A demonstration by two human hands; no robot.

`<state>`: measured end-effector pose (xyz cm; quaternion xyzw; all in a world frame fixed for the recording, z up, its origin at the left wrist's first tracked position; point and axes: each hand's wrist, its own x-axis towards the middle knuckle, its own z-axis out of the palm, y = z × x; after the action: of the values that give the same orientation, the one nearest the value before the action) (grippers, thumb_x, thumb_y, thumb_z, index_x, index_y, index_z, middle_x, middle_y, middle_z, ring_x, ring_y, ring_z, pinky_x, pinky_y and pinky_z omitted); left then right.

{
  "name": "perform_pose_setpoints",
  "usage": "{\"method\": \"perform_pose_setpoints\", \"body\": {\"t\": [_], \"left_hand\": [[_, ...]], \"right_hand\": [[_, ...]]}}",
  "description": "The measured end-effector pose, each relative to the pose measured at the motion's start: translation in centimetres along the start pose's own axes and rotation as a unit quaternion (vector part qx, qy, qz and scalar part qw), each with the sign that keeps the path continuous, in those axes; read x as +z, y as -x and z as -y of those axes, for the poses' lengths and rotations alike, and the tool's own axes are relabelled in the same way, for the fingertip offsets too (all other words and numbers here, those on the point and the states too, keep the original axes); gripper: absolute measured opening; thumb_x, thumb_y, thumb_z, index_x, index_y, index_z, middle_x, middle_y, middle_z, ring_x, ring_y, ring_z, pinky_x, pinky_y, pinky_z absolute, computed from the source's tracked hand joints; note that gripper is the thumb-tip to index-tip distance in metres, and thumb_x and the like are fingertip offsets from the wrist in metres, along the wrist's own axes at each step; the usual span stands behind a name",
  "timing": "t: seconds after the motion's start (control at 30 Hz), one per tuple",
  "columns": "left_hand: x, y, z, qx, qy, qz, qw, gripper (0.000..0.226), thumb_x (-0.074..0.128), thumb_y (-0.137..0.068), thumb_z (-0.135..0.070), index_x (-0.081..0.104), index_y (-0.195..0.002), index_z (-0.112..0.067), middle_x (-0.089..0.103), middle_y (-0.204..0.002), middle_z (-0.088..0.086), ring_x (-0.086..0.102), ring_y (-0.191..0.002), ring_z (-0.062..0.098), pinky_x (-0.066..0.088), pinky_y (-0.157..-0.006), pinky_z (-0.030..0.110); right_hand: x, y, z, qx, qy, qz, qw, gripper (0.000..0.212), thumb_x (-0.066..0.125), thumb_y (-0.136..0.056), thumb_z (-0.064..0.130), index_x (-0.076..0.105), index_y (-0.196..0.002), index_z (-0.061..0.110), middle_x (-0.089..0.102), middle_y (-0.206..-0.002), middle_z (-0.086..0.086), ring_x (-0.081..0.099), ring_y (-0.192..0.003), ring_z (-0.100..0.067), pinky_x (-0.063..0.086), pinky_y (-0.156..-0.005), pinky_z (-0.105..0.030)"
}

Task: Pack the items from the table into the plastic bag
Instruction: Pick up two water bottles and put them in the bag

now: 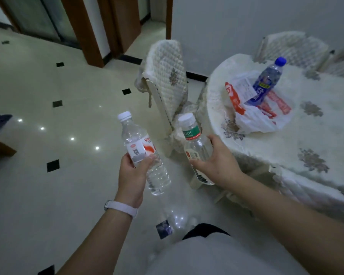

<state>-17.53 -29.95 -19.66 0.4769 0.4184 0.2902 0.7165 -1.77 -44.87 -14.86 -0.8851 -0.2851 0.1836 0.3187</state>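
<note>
The plastic bag (254, 116) lies flat on the counter (316, 139), far right, with a blue bottle (266, 84) resting on it. Left hand (132, 175) fingers wrap a clear bottle (145, 153); right hand (218, 161) fingers clasp a green-labelled bottle (195, 147). Recommended: set one bottle down, open the bag mouth, then load base-first.

Dim, bluish indoor light, pinpoint lamp reflections on the glossy cream tiled floor (48, 116), soft motion blur, wide-angle bending at edges.
</note>
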Motion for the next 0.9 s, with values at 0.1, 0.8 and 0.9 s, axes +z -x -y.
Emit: {"method": "perform_pose_setpoints", "body": {"t": [0.1, 0.8, 0.9], "left_hand": [[2.5, -2.9, 0.5, -0.015, -0.033, 0.032, 0.999, 0.048, 0.082, -0.074, -0.011, 0.061, -0.116, -0.006, 0.072, -0.105, 0.013, 0.071, -0.095, 0.031, 0.060, -0.079, 0.041], [32.0, -19.5, -4.9, -0.025, -0.137, 0.311, 0.940, 0.060, 0.086, -0.067, -0.015, 0.060, -0.120, -0.007, 0.074, -0.105, 0.009, 0.073, -0.093, 0.026, 0.059, -0.072, 0.036], [36.3, -21.7, -4.1, -0.038, -0.134, 0.338, 0.931, 0.052, 0.081, -0.074, -0.006, 0.057, -0.120, -0.012, 0.073, -0.105, 0.007, 0.073, -0.093, 0.023, 0.059, -0.073, 0.036]], "right_hand": [[-0.6, -1.9, -1.7, 0.035, -0.017, -0.039, 0.998, 0.078, 0.081, -0.068, 0.045, 0.041, -0.132, 0.026, 0.060, -0.122, 0.004, 0.059, -0.107, -0.017, 0.051, -0.090, -0.043], [-14.0, -20.0, -12.1, 0.196, -0.155, -0.232, 0.940, 0.075, 0.083, -0.069, 0.041, 0.040, -0.128, 0.029, 0.056, -0.111, 0.012, 0.058, -0.095, -0.011, 0.048, -0.075, -0.028], [-15.4, -21.1, -13.4, 0.242, -0.168, -0.283, 0.913, 0.069, 0.082, -0.071, 0.037, 0.039, -0.124, 0.028, 0.055, -0.109, 0.011, 0.058, -0.091, -0.011, 0.043, -0.066, -0.023]]}}
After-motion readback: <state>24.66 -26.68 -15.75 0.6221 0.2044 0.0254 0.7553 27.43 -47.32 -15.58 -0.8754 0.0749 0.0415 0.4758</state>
